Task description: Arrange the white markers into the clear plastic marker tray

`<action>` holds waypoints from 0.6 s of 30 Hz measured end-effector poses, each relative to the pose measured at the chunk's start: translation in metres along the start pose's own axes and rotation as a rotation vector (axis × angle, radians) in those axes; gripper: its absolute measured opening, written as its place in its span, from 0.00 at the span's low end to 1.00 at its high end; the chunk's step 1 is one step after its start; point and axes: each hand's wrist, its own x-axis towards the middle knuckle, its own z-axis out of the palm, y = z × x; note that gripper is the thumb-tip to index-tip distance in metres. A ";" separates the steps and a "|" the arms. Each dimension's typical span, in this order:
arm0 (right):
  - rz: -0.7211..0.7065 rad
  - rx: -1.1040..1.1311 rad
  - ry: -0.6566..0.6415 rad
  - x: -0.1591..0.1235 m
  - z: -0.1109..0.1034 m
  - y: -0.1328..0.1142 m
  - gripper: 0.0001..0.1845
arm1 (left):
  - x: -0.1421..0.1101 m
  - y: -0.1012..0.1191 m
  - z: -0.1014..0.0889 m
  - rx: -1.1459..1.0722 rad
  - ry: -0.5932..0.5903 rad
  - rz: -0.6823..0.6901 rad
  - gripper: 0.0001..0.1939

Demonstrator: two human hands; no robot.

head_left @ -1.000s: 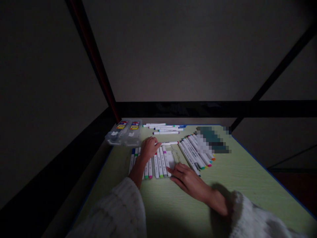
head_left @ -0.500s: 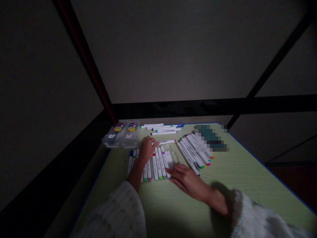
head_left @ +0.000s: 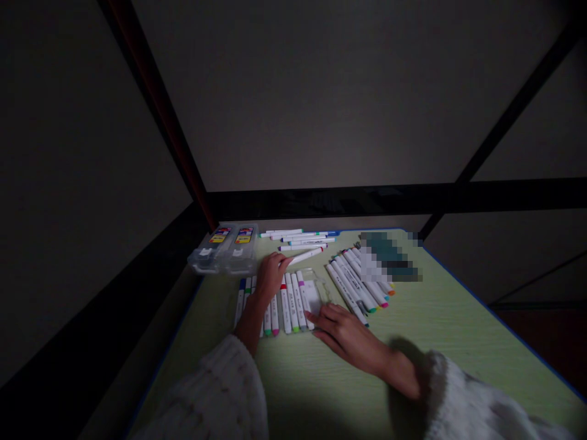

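Note:
My left hand [head_left: 270, 276] is closed on one end of a white marker [head_left: 306, 255] with a red tip, held at a slant above a row of markers. That row of white markers [head_left: 293, 302], with caps and ends of several colours, lies side by side in a clear plastic case [head_left: 313, 297]; my left hand and forearm hide part of it. At the row's right end, my right hand [head_left: 346, 333] rests low with its fingers stretched out. Its fingertips touch the last marker beside the case's uncovered white part.
A pile of white markers [head_left: 355, 281] lies right of the case, beside a pixelated patch. More markers [head_left: 305, 238] lie at the table's back. Two clear boxes [head_left: 238, 260] with coloured labels stand back left. The pale green table [head_left: 321, 391] has a blue edge; a wall stands behind.
The red-tipped marker in my left hand has tilted, its far end rising and swinging away from me. My right hand has stayed nearly in place.

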 end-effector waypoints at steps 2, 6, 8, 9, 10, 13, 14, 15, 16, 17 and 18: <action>-0.002 -0.002 -0.003 0.000 0.000 0.001 0.17 | 0.000 0.001 -0.001 0.038 0.000 0.000 0.16; 0.006 -0.008 -0.026 0.000 0.000 0.001 0.18 | -0.001 0.003 -0.003 0.130 -0.010 -0.020 0.20; 0.005 0.002 -0.029 0.000 0.001 0.001 0.18 | -0.002 0.005 -0.004 0.154 -0.008 -0.038 0.22; 0.004 0.006 -0.024 0.000 0.001 0.001 0.17 | -0.002 0.005 -0.004 0.162 -0.005 -0.046 0.22; 0.003 0.007 -0.019 0.000 0.001 0.001 0.17 | -0.003 0.006 -0.005 0.171 -0.002 -0.053 0.23; 0.002 0.004 -0.016 0.000 0.001 0.001 0.17 | -0.003 0.008 -0.006 0.198 0.002 -0.084 0.24; 0.003 0.005 -0.018 0.000 0.001 0.001 0.17 | -0.003 0.009 -0.006 0.207 0.000 -0.094 0.25; 0.004 0.007 -0.022 -0.001 0.001 0.001 0.17 | -0.004 0.009 -0.007 0.215 -0.003 -0.104 0.25; 0.006 0.009 -0.027 -0.001 0.001 0.001 0.17 | -0.004 0.010 -0.007 0.221 -0.007 -0.114 0.26; 0.007 0.008 -0.032 -0.001 0.000 0.001 0.18 | -0.004 0.011 -0.007 0.223 -0.011 -0.121 0.26; 0.008 0.006 -0.037 -0.001 0.000 0.001 0.18 | -0.004 0.011 -0.007 0.223 -0.012 -0.128 0.27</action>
